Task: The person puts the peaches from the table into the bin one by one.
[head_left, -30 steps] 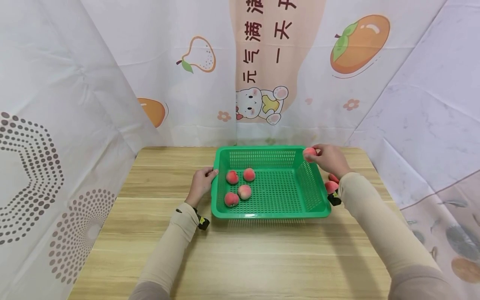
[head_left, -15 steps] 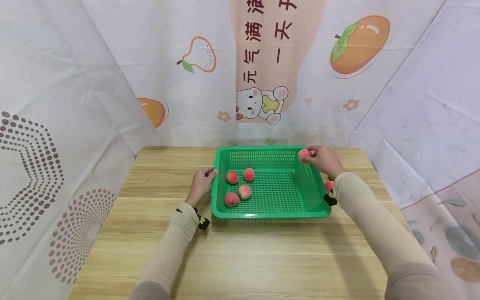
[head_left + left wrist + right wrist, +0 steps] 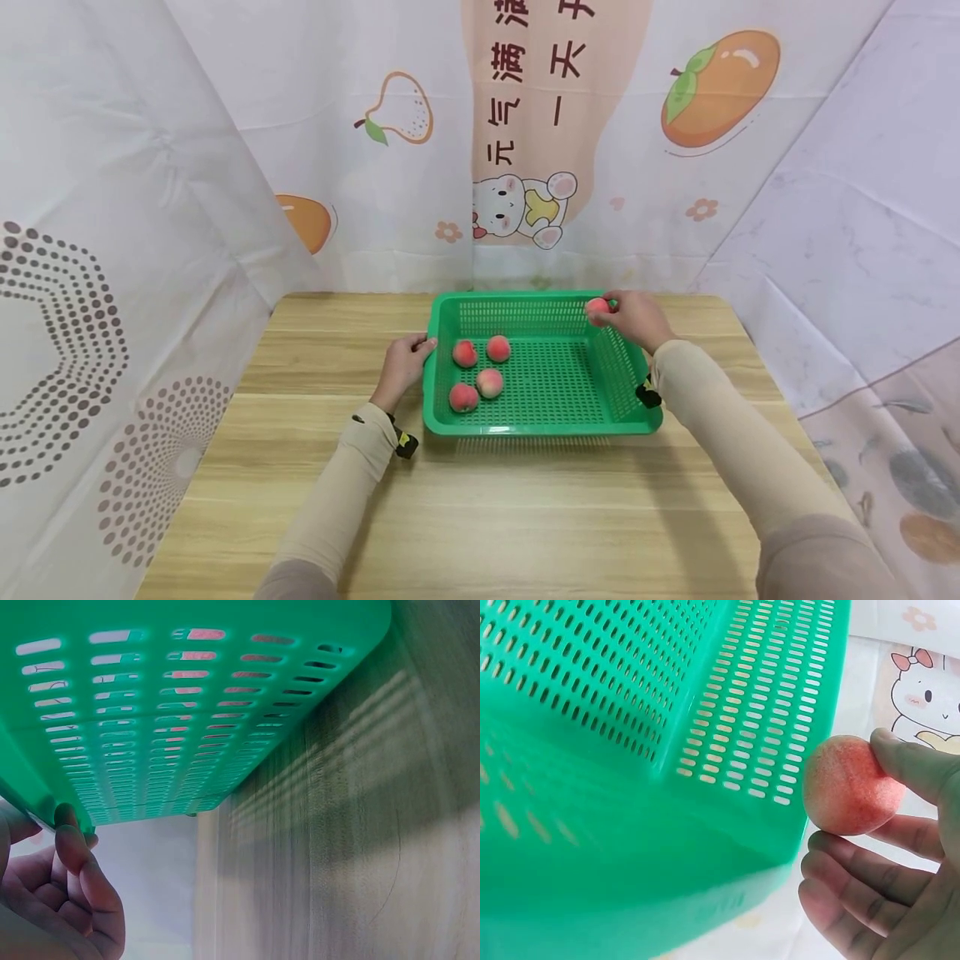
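Pinching one peach point(image 3: 597, 312), right hand point(image 3: 641, 320) is holding it up at 2 o'clock on the green basket point(image 3: 540, 429). Left hand point(image 3: 403, 367) is gripping the basket at 9 o'clock. Four other peaches point(image 3: 490, 383) are lying inside, toward 9.

The right hand point(image 3: 636, 321) has carried its peach point(image 3: 597, 312) leftward in the head view, from over the far right corner of the green basket point(image 3: 542, 430) a second ago to a spot farther in along the far wall. The right sleeve point(image 3: 720, 425) and the black wrist camera point(image 3: 648, 393) have shifted left with it, the camera now overlapping the basket's right rim, and the red fruit seen earlier beside that rim has passed out of sight behind the sleeve.
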The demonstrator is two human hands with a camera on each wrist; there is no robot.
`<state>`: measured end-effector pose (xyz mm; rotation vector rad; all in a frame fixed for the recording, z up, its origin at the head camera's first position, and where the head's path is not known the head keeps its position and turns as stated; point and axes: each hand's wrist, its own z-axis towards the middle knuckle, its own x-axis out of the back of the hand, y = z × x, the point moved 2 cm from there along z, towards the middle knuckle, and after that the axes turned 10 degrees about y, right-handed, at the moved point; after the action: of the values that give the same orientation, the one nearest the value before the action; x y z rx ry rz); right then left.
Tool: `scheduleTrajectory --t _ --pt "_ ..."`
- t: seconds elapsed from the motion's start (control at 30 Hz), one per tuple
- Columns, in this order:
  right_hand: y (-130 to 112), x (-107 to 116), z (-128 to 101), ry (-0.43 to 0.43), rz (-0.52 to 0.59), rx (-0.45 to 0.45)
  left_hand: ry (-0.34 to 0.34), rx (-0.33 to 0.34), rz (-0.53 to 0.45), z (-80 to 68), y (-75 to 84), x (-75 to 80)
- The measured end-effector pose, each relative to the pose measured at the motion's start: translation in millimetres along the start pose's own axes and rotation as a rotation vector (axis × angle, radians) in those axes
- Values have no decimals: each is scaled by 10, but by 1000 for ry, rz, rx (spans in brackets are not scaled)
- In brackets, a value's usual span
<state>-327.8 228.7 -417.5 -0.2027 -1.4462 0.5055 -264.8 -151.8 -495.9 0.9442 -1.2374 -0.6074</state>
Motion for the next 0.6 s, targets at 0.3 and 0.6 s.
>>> scheduleTrajectory --t 0.3,0.6 --pt "-131 -93 81 6 13 28 8 5 -8 5 4 -7" --pt "-139 -241 81 -47 -26 78 10 7 -11 6 9 -17"
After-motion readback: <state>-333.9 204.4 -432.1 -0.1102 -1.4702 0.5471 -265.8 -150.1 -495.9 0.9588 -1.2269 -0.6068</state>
